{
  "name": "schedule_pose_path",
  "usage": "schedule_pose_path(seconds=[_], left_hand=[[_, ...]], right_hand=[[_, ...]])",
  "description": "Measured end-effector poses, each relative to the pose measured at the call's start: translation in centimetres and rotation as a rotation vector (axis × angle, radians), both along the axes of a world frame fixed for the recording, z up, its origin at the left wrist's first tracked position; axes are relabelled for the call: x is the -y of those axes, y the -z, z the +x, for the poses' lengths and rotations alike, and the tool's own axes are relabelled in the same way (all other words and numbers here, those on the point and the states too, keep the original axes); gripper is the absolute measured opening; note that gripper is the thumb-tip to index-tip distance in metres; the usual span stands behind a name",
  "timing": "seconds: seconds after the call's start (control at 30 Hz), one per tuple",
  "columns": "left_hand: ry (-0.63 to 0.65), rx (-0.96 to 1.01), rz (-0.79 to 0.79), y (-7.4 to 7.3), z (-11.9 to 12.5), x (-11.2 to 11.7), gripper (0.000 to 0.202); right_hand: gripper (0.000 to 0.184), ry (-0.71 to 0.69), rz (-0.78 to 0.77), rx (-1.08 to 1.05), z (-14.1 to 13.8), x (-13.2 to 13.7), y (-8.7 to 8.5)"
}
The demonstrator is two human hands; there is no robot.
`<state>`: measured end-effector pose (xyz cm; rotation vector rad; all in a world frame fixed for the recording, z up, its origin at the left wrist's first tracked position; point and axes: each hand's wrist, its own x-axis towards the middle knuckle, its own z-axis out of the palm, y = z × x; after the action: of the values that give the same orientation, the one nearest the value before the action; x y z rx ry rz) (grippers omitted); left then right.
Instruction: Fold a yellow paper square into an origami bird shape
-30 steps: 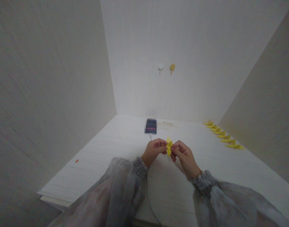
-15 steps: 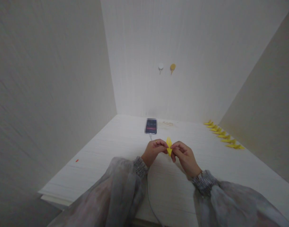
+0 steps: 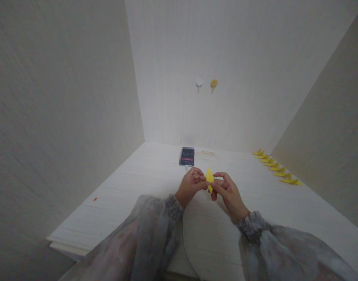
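Note:
A small piece of folded yellow paper (image 3: 209,176), long and pointed at the top, is held upright between my two hands above the table. My left hand (image 3: 193,184) pinches its left side, the thumb lying across the front. From the right, my right hand (image 3: 226,189) grips the lower part between thumb and fingers, with the index finger lifted off the paper. The fingers behind the paper are partly hidden. Along the table's right side stands a slanting row of several folded yellow paper cranes (image 3: 275,167).
A phone (image 3: 187,156) lies near the back wall, with a cable (image 3: 184,242) running toward the front edge. A small orange scrap (image 3: 95,199) lies at the left of the white table (image 3: 132,179). Two hooks, white (image 3: 199,82) and gold (image 3: 214,84), are on the back wall.
The lower flap that pointed down across the paper's front no longer shows, and a longer smooth face is visible. My index fingers have lifted away, and my left thumb has moved across the front.

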<state>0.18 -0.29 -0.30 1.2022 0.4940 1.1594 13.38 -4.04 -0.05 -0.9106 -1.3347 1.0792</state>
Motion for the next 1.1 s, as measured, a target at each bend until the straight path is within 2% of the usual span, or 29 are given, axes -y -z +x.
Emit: schedule_pose_path(seconds=[0.23,0.47,0.67,0.9,1.1], left_hand=[[0.022,0.013,0.002,0.14,-0.02,-0.11,0.04],[0.031,-0.012,-0.013,0.15,0.03,-0.04,0.027],[-0.001,-0.062,-0.015,0.23,0.1,-0.26,0.025],[-0.082,-0.095,-0.003,0.73,0.14,-0.61,0.021],[-0.084,-0.127,0.014,0.97,0.14,-0.74,0.02]], right_hand=[[0.02,-0.036,-0.023,0.0,0.15,-0.21,0.32],[0.019,-0.015,0.0,-0.002,0.08,-0.18,0.41],[0.02,0.032,0.024,0.082,0.18,-0.42,0.65],[0.011,0.199,0.275,0.373,0.8,-0.69,0.43],[0.014,0.26,0.359,0.477,0.78,-0.49,0.06]])
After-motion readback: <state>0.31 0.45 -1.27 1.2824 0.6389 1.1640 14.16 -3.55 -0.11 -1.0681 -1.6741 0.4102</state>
